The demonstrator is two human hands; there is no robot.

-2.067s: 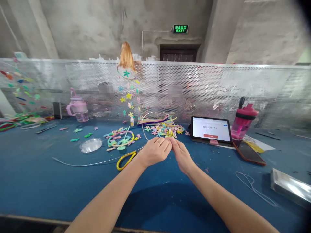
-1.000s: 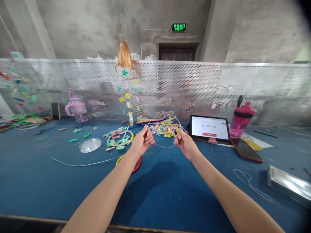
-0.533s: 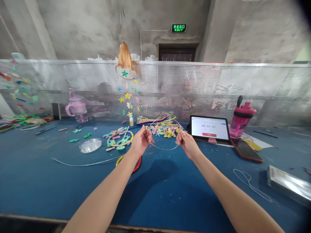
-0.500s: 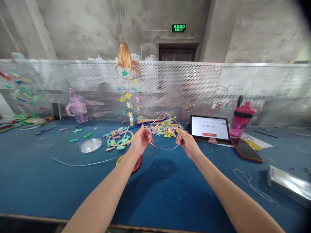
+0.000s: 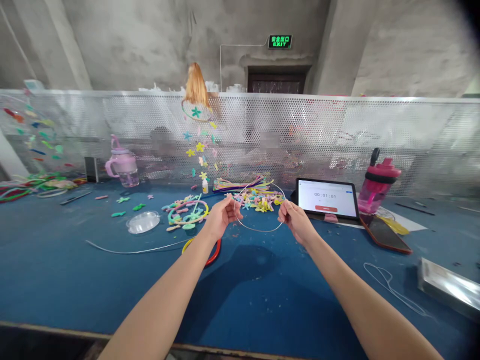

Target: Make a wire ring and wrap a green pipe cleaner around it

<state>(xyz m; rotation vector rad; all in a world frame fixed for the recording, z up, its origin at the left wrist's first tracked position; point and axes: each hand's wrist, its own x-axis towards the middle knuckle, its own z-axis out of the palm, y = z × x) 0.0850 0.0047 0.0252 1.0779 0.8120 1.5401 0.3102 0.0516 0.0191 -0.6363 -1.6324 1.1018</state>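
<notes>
A thin wire ring (image 5: 259,230) is held up above the blue table, roughly round. My left hand (image 5: 224,216) pinches its left side, and my right hand (image 5: 292,216) pinches its right side. Behind the ring lies a pile of small pastel fuzzy shapes (image 5: 262,202), with a bundle of pipe cleaners (image 5: 240,185) at its back. Left of my left hand is a cluster of pastel pieces around a yellow and green ring (image 5: 187,212). Red and yellow hoops (image 5: 214,255) lie partly hidden under my left forearm.
A tablet (image 5: 326,197), a pink bottle (image 5: 379,185), a phone (image 5: 384,233), a looped cord (image 5: 393,290) and a silvery box (image 5: 450,287) are at right. At left are a clear dish (image 5: 143,222), a lilac jug (image 5: 123,167) and a long wire (image 5: 138,250). A hanging ornament (image 5: 197,110) is behind.
The view has shifted slightly, so most things appear a little further right. Both hands still hold the ring, and my left fingers look a little more spread.
</notes>
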